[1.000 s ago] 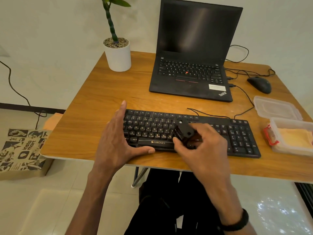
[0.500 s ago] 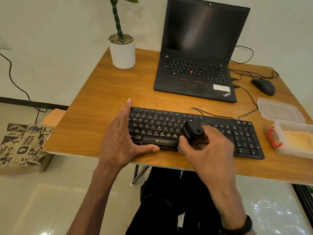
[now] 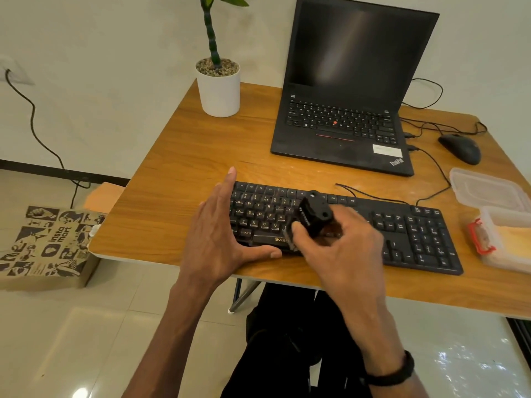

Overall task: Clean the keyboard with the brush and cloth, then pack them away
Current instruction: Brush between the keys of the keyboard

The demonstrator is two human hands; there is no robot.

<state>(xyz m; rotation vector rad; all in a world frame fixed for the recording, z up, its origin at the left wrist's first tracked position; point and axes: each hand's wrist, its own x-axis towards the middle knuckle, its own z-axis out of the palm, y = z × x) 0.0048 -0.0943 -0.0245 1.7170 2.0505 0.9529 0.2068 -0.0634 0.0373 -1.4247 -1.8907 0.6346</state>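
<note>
From my feed I see the black keyboard (image 3: 344,228) lying along the near edge of the wooden bench (image 3: 178,173), its cable running back toward the open laptop (image 3: 344,110). My left hand (image 3: 218,234) rests flat at the keyboard's left end, fingers straight and together, thumb stretched along the front edge just below the bottom row of keys. My right hand (image 3: 342,245) is curled round the black brush (image 3: 313,216), thumb on its near side, fingers wrapped behind; the brush's blocky body is tilted over the middle of the letter keys, with its lower end down at the keys near the front edge (the bristles are mostly hidden by my thumb, so I cannot tell how much of them touches). A dark band sits on the right wrist.

At the bench's right edge stands a clear plastic box (image 3: 488,239) with a red clip, and the yellow cloth (image 3: 514,239) lies inside it. Its clear lid (image 3: 485,191) lies just behind it. A black mouse (image 3: 461,147) sits right of the laptop, and a white potted plant (image 3: 219,87) stands at the far left corner. A printed paper bag (image 3: 46,245) sits on the floor to the left.
</note>
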